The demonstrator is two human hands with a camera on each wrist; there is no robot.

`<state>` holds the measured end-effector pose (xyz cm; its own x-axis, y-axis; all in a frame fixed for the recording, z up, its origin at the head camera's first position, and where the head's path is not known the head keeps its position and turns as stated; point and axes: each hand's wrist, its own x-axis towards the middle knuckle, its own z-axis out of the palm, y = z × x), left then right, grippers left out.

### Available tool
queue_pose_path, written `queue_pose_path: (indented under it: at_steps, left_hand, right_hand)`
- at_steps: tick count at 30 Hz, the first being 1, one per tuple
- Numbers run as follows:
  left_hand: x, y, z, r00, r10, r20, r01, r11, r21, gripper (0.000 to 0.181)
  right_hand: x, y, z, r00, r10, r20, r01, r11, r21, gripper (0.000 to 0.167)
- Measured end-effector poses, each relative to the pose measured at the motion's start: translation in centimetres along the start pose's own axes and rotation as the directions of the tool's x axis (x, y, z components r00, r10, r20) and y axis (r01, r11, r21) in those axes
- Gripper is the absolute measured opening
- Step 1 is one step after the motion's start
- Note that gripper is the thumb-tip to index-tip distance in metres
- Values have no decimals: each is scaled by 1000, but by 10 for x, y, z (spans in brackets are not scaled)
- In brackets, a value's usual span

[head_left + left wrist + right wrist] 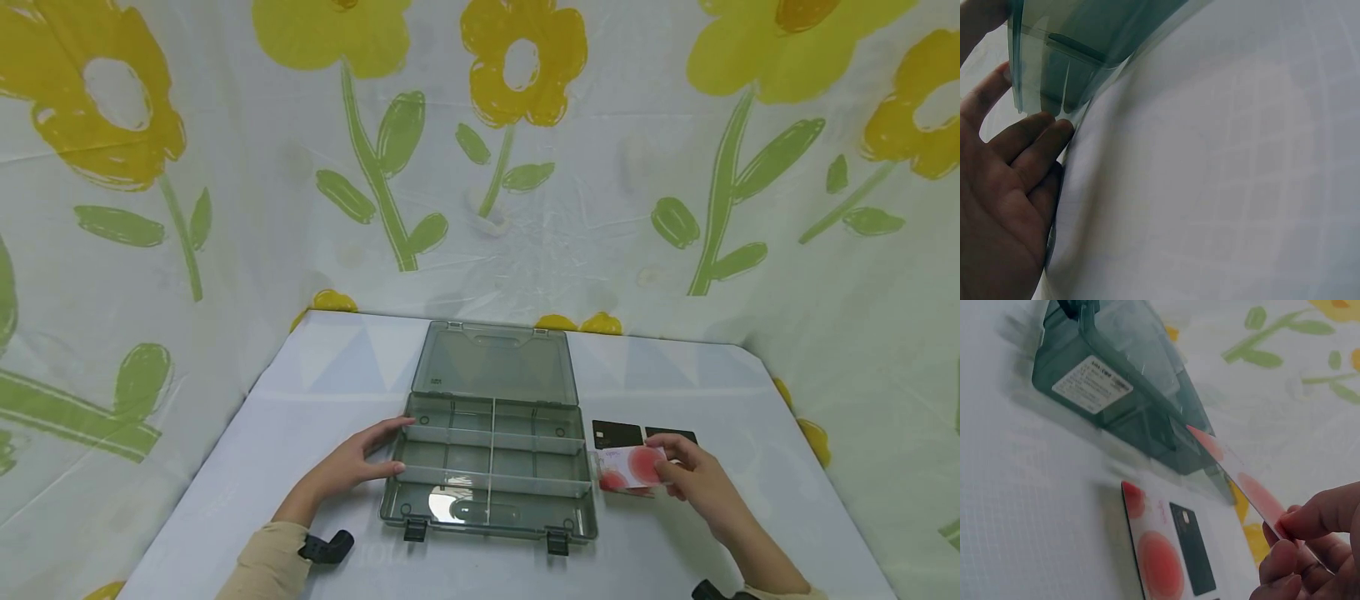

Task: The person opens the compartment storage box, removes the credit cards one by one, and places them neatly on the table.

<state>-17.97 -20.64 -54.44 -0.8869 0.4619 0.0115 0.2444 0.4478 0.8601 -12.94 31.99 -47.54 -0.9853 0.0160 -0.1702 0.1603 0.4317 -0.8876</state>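
Note:
A grey-green clear plastic compartment box (517, 530) lies on the table with its lid folded back; its compartments look bare. My left hand (348, 461) touches the box's left wall with thumb and fingertips, fingers fairly straight. In the left wrist view those fingers (1035, 140) lie along the wall. To the right of the box, my right hand (701, 483) pinches a pink-and-white card (626, 465) by its right end. The right wrist view shows this card (1250, 487) lifted and tilted. Below it lies another pink-and-white card (1159, 565), beside a black card (1194, 550).
Two black cards, one on the left (617, 433) and one on the right (672, 434), lie behind the held card. The raised lid (495, 362) lies toward the back of the white table (315, 417). A flowered curtain (562, 250) hangs around the table.

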Motion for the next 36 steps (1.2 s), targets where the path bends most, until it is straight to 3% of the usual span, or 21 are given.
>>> queue_pose_path:
  at_steps: [10,19,25,36]
  left_hand:
    - [1,-1,0,1000,6,0,-6,1000,-4,69]
    - [1,-2,0,1000,1,6,0,1000,-16,69]
    - [0,-1,0,1000,-2,6,2,1000,-14,69]
    - [0,-2,1,1000,-11,3,11,1000,-7,70]
  right_hand:
    - [3,20,-19,994,96,-48,-99,994,-49,36]
    - [7,42,-36,990,135,-35,-138,986,-92,39]
    - [13,53,-45,981,183,-57,-190,965,-179,46]
    - [18,67,-50,964,236,-123,-259,936,-238,53]
